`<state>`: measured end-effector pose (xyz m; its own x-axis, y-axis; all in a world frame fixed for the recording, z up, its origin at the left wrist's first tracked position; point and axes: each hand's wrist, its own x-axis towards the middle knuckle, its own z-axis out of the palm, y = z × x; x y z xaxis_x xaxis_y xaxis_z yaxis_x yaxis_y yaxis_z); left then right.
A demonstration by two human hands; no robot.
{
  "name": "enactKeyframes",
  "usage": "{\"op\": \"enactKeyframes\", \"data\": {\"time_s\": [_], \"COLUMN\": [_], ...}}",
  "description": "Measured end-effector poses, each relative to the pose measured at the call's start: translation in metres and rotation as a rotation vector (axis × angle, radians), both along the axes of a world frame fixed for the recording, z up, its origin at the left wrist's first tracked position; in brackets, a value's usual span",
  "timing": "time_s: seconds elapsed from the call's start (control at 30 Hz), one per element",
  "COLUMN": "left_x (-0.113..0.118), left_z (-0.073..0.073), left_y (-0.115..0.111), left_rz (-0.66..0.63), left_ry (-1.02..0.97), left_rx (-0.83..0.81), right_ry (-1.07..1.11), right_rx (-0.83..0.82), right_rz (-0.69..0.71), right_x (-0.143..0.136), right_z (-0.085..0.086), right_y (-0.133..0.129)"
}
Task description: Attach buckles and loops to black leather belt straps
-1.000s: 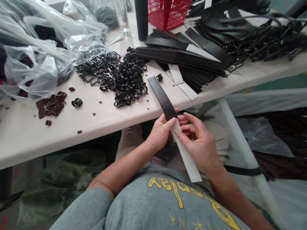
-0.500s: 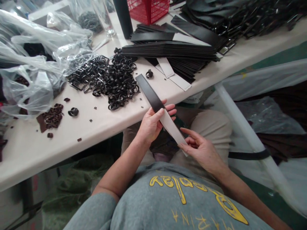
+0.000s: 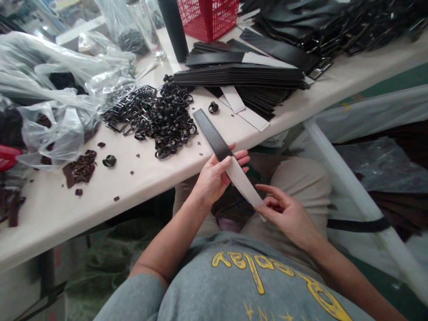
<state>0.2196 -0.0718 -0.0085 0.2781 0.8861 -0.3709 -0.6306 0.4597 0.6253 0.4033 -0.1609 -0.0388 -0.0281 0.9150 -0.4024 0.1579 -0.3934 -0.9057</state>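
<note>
A black strip (image 3: pixel 212 136), whose lower half is covered by a pale strip (image 3: pixel 242 180), slants over my lap past the table's front edge. Around its middle is my left hand (image 3: pixel 216 176), thumb on top and fingers beneath, their tips showing beyond the far side. At the lower end, my right hand (image 3: pixel 284 211) pinches the strip between thumb and fingers. Beyond the upper end lie a heap of small black loops (image 3: pixel 172 118) and one separate black loop (image 3: pixel 213 107).
Stacked black strips (image 3: pixel 234 75) lie at the back, before a red basket (image 3: pixel 214 20). Metal buckles (image 3: pixel 125 109) and plastic bags (image 3: pixel 53 120) are on the left, near brown pieces (image 3: pixel 83 167). A pale bar (image 3: pixel 351 178) slants at right.
The view has shifted slightly, so the table and its items appear a little lower and further right. Both hands keep their hold on the strip.
</note>
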Motion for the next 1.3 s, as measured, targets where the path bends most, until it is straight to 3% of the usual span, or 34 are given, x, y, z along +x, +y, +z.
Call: {"op": "enactKeyframes", "data": {"time_s": [0.27, 0.6, 1.3], "left_x": [0.002, 0.001, 0.007], "left_z": [-0.009, 0.001, -0.001], "left_y": [-0.004, -0.004, -0.007], "left_rz": [0.004, 0.018, 0.082], "left_ry": [-0.09, -0.21, -0.186], "left_rx": [-0.031, -0.194, -0.152], "right_ry": [0.008, -0.143, -0.215], "right_rx": [-0.056, -0.064, -0.08], "right_rz": [-0.026, 0.022, 0.028], "right_x": [-0.006, -0.015, -0.021], "right_z": [0.014, 0.028, 0.029], "right_y": [-0.007, 0.009, 0.009]}}
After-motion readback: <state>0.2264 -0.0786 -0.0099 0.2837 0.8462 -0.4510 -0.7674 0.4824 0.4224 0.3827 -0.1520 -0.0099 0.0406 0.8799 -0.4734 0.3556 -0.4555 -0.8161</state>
